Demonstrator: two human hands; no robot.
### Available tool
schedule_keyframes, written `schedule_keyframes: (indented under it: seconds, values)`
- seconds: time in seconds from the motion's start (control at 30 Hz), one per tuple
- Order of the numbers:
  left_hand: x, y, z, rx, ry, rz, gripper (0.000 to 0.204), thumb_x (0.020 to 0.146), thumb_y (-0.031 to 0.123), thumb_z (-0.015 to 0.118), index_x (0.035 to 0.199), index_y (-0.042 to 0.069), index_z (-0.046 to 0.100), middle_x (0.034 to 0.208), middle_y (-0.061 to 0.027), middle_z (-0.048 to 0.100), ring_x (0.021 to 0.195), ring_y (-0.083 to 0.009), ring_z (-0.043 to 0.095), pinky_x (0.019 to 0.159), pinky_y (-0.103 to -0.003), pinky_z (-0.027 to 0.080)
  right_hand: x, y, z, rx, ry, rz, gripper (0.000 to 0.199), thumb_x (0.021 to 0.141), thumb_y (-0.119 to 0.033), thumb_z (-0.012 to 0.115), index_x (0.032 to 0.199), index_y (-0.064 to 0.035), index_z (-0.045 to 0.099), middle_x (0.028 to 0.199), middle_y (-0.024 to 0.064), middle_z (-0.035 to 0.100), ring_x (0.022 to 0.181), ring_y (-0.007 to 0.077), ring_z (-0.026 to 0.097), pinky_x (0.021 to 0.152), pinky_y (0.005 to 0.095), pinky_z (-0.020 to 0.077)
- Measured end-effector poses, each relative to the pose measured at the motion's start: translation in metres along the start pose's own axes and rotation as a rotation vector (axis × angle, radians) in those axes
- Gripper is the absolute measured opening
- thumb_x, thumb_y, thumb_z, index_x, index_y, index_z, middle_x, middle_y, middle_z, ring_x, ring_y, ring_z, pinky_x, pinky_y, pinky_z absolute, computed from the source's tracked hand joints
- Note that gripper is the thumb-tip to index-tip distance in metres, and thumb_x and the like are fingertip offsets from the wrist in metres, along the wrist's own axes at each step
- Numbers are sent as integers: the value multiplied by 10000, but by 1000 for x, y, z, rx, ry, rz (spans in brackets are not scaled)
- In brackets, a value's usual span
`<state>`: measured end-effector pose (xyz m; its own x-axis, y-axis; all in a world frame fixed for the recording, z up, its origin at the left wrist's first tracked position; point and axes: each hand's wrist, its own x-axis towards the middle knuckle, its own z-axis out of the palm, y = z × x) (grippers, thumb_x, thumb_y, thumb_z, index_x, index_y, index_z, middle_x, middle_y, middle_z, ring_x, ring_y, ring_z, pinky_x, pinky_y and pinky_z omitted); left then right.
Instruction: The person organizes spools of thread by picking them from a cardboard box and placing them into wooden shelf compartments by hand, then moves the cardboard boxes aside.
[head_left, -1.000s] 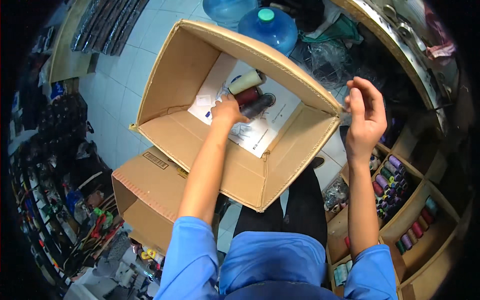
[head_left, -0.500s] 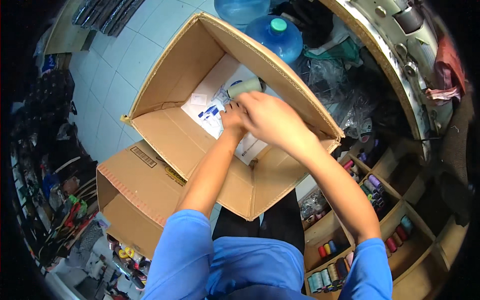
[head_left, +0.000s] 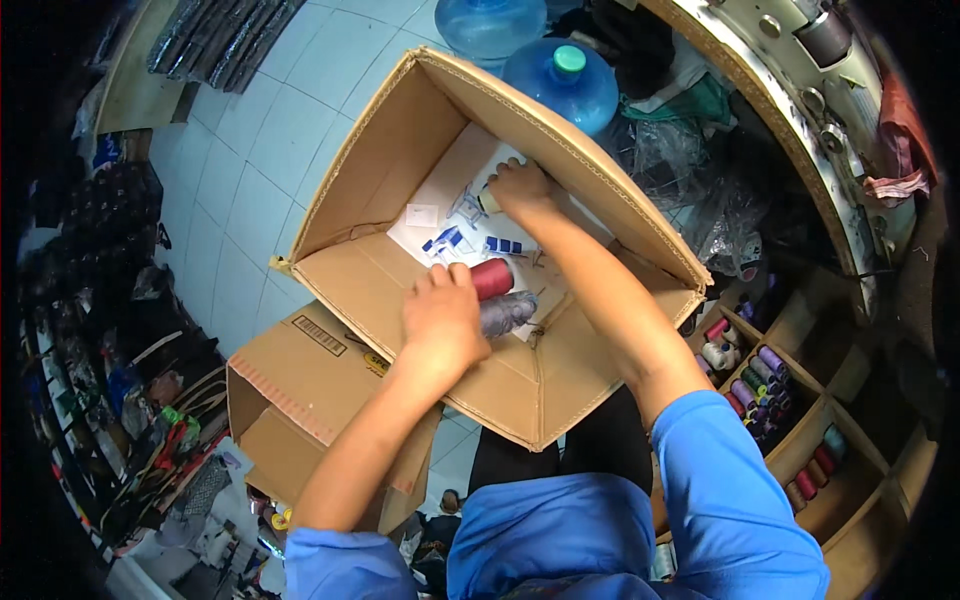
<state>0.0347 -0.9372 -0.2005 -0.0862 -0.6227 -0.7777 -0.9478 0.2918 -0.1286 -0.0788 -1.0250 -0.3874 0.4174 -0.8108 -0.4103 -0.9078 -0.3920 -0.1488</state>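
A cardboard box [head_left: 350,170], its top open, is tilted in front of me. A white sheet with blue printed pictures [head_left: 450,190] lines its bottom. My left hand [head_left: 442,312] is closed at the ends of a dark red thread spool [head_left: 492,279] and a grey thread spool [head_left: 510,313] in a crinkled clear wrap; its palm side is hidden. Farther inside, my right hand [head_left: 523,190] has its fingers curled over a pale green thread spool [head_left: 488,201], most of which they cover. A small white card [head_left: 422,215] lies by the box's left wall.
Under the box's left side stands a second cardboard box [head_left: 300,370]. Large blue water bottles [head_left: 565,85] are beyond it on the tiled floor. At right, a wooden compartment tray [head_left: 835,470] holds many-coloured thread spools [head_left: 765,380]. A sewing machine table edge [head_left: 775,130] curves along the upper right.
My hands have moved apart: the left came back toward the near wall, where red and grey spools now show, and the right reached onto the green spool.
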Motion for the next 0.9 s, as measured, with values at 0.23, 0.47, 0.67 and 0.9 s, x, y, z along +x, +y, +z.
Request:
schedule_keyframes:
  seconds: [0.23, 0.47, 0.67, 0.9]
  values:
    - [-53, -90, -34, -952, -56, 161, 794, 508, 259, 754, 1152, -34, 395, 1009, -150, 529, 943, -250, 532, 858, -330, 418, -25, 3, -91, 643, -127, 77, 448, 670, -299, 637, 1015, -13, 621, 938, 153, 646, 831, 264, 627, 744, 359, 485]
    - [-83, -74, -40, -1848, 150, 496, 958, 484, 299, 792, 1270, -11, 341, 1130, -138, 519, 1012, -270, 539, 881, -400, 436, -148, 33, -148, 1572, 139, -194, 436, 753, -200, 673, 1106, 28, 556, 1004, 100, 614, 917, 153, 570, 829, 294, 448]
    - [-105, 54, -50, -1832, -16, 687, 965, 443, 253, 841, 1245, -19, 378, 1123, -113, 536, 1008, -232, 533, 906, -397, 402, -329, 93, -118, 2027, 597, -52, 461, 738, -225, 671, 1111, 16, 545, 1044, 83, 592, 950, 155, 537, 879, 299, 404]
    - [-123, 214, 9, -1429, -705, 825, 915, 412, 159, 863, 1197, -23, 431, 1057, -98, 569, 945, -191, 551, 868, -358, 421, -564, 95, 4, 1808, 1452, 795, 434, 720, -214, 683, 1076, -3, 555, 1000, 67, 598, 933, 157, 552, 844, 297, 425]
